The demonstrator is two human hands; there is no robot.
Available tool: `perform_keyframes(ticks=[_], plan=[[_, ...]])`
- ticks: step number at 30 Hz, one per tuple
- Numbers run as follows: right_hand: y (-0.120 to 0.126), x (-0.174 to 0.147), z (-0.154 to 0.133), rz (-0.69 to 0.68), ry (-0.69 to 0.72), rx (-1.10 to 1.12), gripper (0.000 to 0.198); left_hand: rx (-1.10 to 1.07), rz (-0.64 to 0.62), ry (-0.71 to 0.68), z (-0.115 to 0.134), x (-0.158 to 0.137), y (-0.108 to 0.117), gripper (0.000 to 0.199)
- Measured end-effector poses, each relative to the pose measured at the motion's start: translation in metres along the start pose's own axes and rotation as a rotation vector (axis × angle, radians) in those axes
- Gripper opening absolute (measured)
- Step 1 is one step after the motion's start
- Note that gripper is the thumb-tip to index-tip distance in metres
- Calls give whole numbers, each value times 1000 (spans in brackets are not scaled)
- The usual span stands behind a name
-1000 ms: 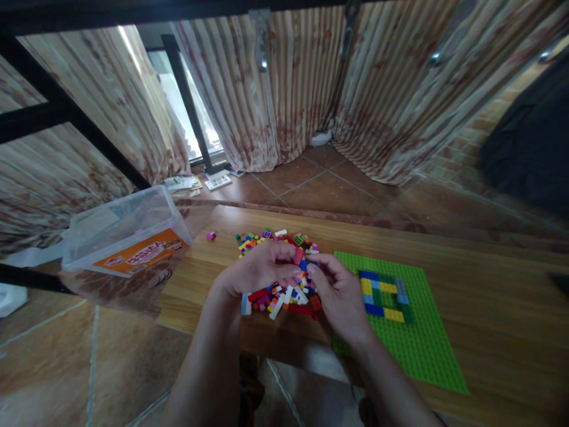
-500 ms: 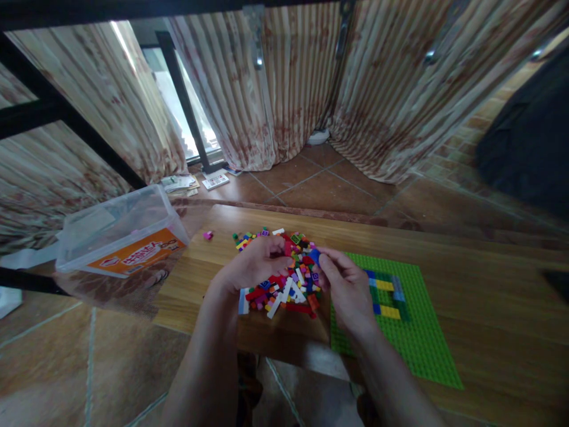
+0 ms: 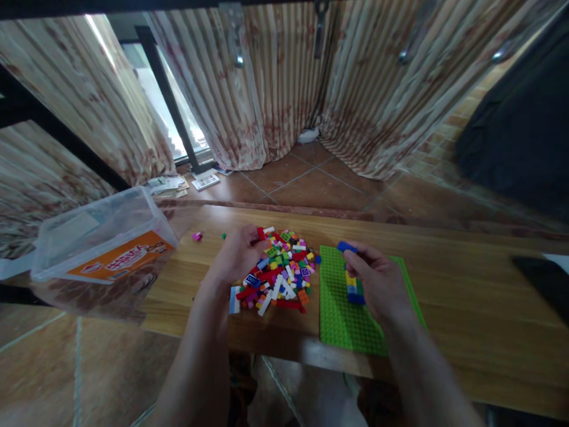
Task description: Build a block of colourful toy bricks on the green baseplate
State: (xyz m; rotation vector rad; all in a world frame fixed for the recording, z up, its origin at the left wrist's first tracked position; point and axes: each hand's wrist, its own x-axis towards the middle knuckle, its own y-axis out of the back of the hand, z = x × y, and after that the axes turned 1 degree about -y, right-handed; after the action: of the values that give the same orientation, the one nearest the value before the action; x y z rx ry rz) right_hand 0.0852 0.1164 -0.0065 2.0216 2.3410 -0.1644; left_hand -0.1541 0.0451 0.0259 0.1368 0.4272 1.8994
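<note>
A blue brick (image 3: 347, 246) is pinched between the thumb and fingers of my right hand (image 3: 382, 279), above the far part of the green baseplate (image 3: 335, 320). Partly hidden behind that hand, yellow and blue bricks (image 3: 354, 287) sit joined on the plate. At the far left of a heap of mixed loose bricks (image 3: 284, 267), my left hand (image 3: 242, 252) is closed, with a red brick (image 3: 261, 233) at its fingertips. White, red, orange and purple pieces lie in the heap.
A clear plastic box (image 3: 106, 231) with an orange label stands left of the wooden table (image 3: 466, 302). A pink piece (image 3: 197, 236) lies apart near the table's left end. A dark flat object (image 3: 540, 281) lies at the right. Striped curtains (image 3: 284, 89) hang beyond.
My right hand has carried the blue brick from beside the heap rightward over the baseplate. My left hand stays at the heap, now farther from the right one. The view has shifted slightly.
</note>
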Motion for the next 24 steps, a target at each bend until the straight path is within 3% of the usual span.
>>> perform_keyframes(ticks=[4, 10, 18, 24], plan=[[46, 9, -3, 64, 13, -230, 34, 26, -5, 5, 2, 1, -3, 15], [105, 11, 5, -57, 89, -478, 29, -31, -56, 3, 2, 5, -13, 14], [99, 5, 10, -279, 173, -693, 24, 69, -115, -62, -2, 10, -25, 17], [98, 5, 10, -167, 241, -911, 17, 248, -93, -122, -6, 13, -21, 18]])
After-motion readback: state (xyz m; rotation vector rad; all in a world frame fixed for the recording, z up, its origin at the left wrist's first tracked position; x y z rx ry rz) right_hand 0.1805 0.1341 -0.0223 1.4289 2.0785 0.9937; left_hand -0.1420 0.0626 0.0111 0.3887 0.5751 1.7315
